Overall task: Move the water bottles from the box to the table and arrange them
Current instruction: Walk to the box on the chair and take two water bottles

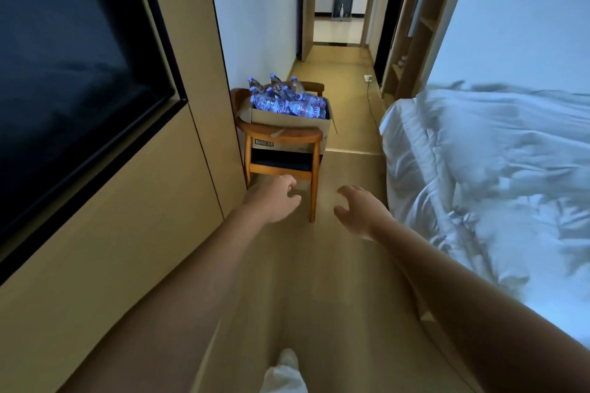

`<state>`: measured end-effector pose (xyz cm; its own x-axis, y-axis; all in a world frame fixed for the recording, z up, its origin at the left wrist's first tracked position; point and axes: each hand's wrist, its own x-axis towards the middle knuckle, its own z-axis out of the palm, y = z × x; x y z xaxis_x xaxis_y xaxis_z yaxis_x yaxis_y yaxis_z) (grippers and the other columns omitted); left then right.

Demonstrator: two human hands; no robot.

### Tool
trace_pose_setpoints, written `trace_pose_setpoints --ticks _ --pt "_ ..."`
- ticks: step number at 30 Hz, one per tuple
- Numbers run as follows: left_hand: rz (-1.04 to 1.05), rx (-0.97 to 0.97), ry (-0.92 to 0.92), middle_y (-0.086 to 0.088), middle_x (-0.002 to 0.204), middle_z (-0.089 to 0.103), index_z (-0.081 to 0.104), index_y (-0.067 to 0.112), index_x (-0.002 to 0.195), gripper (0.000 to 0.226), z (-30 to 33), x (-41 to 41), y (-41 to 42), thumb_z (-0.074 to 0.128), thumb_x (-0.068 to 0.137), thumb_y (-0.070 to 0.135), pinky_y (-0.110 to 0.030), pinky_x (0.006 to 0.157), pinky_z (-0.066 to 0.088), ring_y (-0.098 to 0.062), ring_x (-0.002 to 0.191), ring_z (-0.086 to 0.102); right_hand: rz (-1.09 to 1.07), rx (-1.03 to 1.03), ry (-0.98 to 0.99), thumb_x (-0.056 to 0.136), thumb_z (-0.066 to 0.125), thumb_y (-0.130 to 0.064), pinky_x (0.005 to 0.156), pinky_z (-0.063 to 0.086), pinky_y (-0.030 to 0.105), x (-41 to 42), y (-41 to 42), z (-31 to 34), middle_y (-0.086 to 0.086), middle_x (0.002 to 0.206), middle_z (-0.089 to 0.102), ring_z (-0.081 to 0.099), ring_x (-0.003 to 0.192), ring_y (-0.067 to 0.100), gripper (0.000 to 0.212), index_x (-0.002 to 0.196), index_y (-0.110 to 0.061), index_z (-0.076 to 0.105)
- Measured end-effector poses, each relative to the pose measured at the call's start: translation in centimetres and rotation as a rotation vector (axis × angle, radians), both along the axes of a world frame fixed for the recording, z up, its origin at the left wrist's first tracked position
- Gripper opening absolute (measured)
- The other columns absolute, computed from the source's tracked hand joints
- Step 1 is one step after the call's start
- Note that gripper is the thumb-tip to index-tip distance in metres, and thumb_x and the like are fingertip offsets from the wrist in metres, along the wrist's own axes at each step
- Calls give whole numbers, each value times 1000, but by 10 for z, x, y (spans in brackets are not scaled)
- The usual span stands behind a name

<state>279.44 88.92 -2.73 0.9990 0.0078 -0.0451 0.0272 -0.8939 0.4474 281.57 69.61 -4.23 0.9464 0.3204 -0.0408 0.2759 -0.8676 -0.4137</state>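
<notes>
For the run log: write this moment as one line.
phase: approach | left hand: empty | right hand: empty | bottles: in box | box: on chair

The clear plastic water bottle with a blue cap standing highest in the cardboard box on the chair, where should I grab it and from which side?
Probably by the neck, just under the cap, reaching down from above. That clear blue-capped bottle pokes up neck-first, and its body is buried among the other bottles inside the brown cardboard box. The wooden chair's armrest blocks a side approach. Both hands, left and right, are empty.

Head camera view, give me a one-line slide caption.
Both empty hands, left hand and right hand, reach toward bottle-filled box on chair.
</notes>
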Motion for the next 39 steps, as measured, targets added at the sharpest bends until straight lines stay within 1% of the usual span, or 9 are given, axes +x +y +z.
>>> trace_pose_setpoints --ticks 9,14,18,21,24,30,33,36,39 --pt "-25 -38 -5 -2 134 55 47 18 135 46 -7 199 61 53 93 35 -26 81 39 -21 120 52 -26 59 44 93 52 -25 72 37 19 181 58 -4 3 120 57 57 103 17 29 121 -17 52" --pt "-36 -43 49 -4 133 54 49 17 134 45 -27 280 72 53 93 35 -28 85 42 -22 120 52 -43 60 96 92 52 -26 75 40 23 265 72 -21 4 118 58 58 104 19 28 118 -17 53" --pt "-21 -31 85 -3 134 54 48 17 135 46 -40 346 73 52 93 36 -39 96 46 -22 120 52 -37 62 132 91 51 -26 72 41 23 336 77 -36 4 117 60 58 103 20 27 117 -17 53" --pt "-11 -9 100 -3 130 56 51 17 131 43 -48 398 73 52 93 36 -39 93 47 -22 116 54 -18 45 145 90 50 -26 85 47 34 397 76 -41 7 122 57 55 110 25 33 121 -16 51" --pt "39 -7 82 -1 127 59 54 18 127 39 -57 458 72 53 93 36 -31 85 45 -20 113 55 16 23 153 90 49 -24 93 45 39 467 71 -48 8 126 54 51 115 26 33 122 -15 50" --pt "110 -28 163 -5 121 61 55 14 123 38 -64 564 61 53 93 36 -39 90 49 -21 108 58 136 7 139 91 51 -21 87 40 32 595 65 -51 12 123 58 53 114 30 34 122 -9 56" --pt "142 -33 183 -5 121 61 57 14 122 37 -74 596 60 55 91 35 -37 91 47 -22 110 57 129 14 208 90 58 -28 93 39 34 644 68 -65 11 129 52 49 117 27 43 127 -8 49" --pt "160 -15 253 -3 122 59 56 17 122 35 -85 625 68 53 93 37 -36 90 46 -22 111 55 165 79 246 86 64 -32 87 40 29 682 76 -78 8 128 55 52 112 24 48 128 -14 50" --pt "148 23 296 -1 104 60 57 19 96 19 -95 656 82 48 94 35 -35 76 45 -23 95 55 179 91 230 83 67 -33 81 37 25 719 87 -87 6 126 57 54 106 19 51 128 -14 50"
